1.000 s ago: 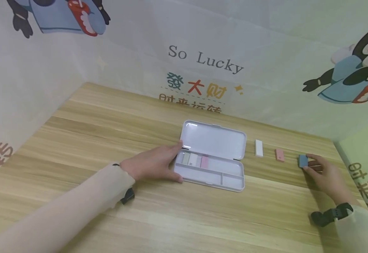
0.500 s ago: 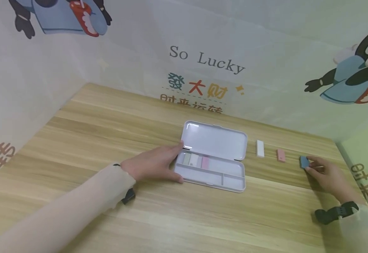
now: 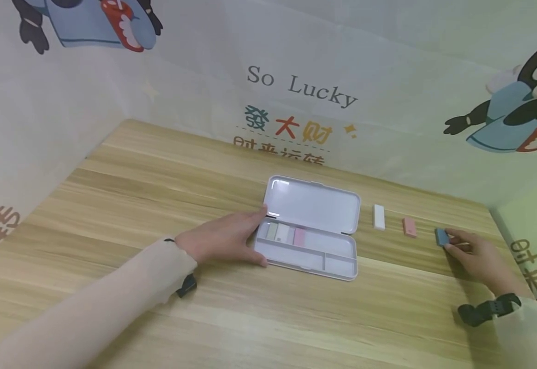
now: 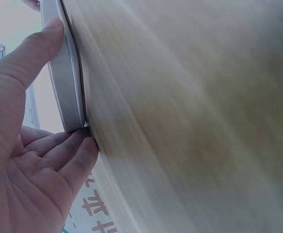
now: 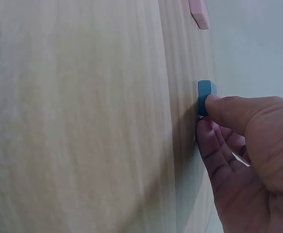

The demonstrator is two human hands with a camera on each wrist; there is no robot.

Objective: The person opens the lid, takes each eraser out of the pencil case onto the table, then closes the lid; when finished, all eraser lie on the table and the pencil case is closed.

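An open white pencil case (image 3: 291, 254) lies on the table, lid folded back. Inside its rear compartment sit a pale green eraser (image 3: 272, 231), a white eraser (image 3: 283, 233) and a pink eraser (image 3: 298, 237). My left hand (image 3: 224, 238) grips the case's left end, thumb at the front corner, fingers by the hinge. At the right, my right hand (image 3: 478, 259) pinches a blue eraser (image 3: 441, 237) between thumb and fingers; the right wrist view shows the blue eraser (image 5: 206, 92) at the table surface, partly hidden by the thumb.
Between the case and my right hand lie a white eraser (image 3: 378, 217) and a pink eraser (image 3: 409, 227), in a row with the blue one. A printed cloth (image 3: 194, 87) hangs behind the wooden table (image 3: 268, 323) and along its sides.
The blue eraser and my right fingers have shifted very slightly, the eraser now a little tilted. My left hand and the case stay in place.
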